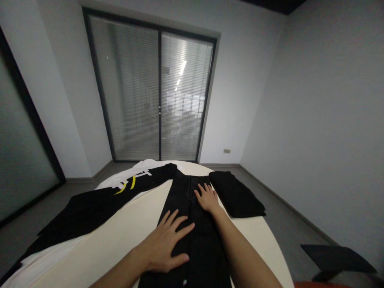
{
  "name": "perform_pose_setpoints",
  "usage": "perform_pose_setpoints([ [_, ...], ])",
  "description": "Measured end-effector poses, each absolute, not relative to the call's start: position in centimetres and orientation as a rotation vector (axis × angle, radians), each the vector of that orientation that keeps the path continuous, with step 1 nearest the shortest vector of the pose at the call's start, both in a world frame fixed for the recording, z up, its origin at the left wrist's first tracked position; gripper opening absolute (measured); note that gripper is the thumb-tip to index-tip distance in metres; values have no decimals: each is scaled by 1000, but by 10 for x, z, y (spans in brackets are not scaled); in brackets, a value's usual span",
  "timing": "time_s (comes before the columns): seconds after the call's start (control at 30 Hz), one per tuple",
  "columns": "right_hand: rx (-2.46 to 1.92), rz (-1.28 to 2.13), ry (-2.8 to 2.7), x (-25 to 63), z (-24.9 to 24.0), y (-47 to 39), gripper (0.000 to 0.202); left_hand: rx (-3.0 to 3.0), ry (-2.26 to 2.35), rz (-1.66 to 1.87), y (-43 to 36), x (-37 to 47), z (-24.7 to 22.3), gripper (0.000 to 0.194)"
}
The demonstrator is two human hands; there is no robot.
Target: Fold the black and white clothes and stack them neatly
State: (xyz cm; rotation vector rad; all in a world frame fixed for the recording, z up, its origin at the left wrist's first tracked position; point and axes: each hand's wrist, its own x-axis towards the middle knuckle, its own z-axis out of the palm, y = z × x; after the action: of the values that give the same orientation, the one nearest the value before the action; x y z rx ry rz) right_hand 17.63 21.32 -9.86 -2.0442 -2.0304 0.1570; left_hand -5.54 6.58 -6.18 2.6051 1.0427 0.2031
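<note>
On a pale table (129, 228), rests the left hand (167, 244) and, farther up, the right hand (207, 199) over a flat black garment (204, 244), fingers spread open, between printed clothing (102, 206) and folded black cloth (237, 195).

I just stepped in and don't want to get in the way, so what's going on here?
Someone has both bare hands on a long black garment laid out on a pale table. The left hand rests palm down on it, fingers spread, and the right hand lies flat farther up the long black garment. A folded black cloth sits to the right. To the left, black clothing with a white and yellow print lies spread out, with white fabric along its edges.
</note>
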Motion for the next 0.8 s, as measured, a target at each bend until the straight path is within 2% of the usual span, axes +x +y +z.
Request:
perform_pose_setpoints([
  [0.33, -2085, 101, -2011, 179, -100, 217, 59, 2604, 1016, 121, 64, -54, -59, 80],
  [0.53, -2063, 199, -2069, 176, -97, 214, 61, 2619, 1012, 146, 65, -54, -64, 83],
  [0.8, -2096, 19, -2061, 172, -93, 209, 58, 2625, 1000, 124, 66, -52, -61, 83],
])
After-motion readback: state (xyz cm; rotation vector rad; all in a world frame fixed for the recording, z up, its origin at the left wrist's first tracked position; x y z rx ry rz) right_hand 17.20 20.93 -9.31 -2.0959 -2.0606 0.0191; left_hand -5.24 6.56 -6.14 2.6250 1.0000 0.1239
